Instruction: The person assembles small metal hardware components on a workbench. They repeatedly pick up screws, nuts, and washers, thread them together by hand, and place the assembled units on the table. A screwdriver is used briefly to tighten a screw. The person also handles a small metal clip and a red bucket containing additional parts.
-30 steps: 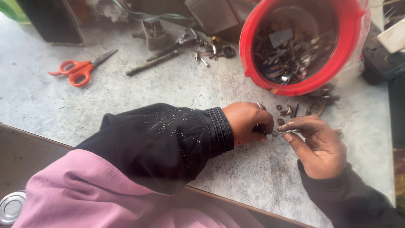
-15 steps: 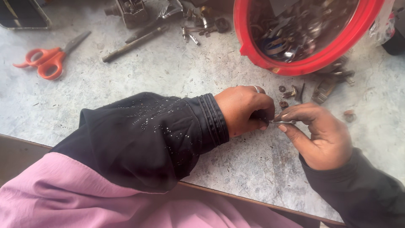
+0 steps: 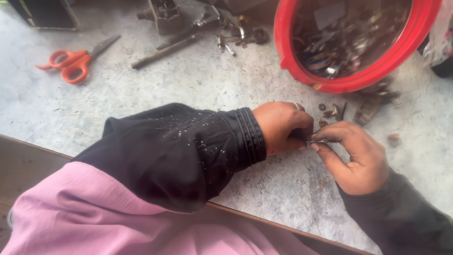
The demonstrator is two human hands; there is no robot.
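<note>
Both hands meet low over the grey tabletop [image 3: 198,89]: the left hand [image 3: 282,126] curled into a fist and the right hand [image 3: 354,153] together pinch a small metal piece [image 3: 317,141], mostly hidden, so how far the fitting has got cannot be told. Loose small parts [image 3: 330,111] lie just beyond, below a red bucket [image 3: 302,71] of hardware; orange scissors [image 3: 71,63] lie well apart.

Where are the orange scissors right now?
In the head view, the orange-handled scissors lie on the grey worktop at upper left, far left of the red bucket.
</note>
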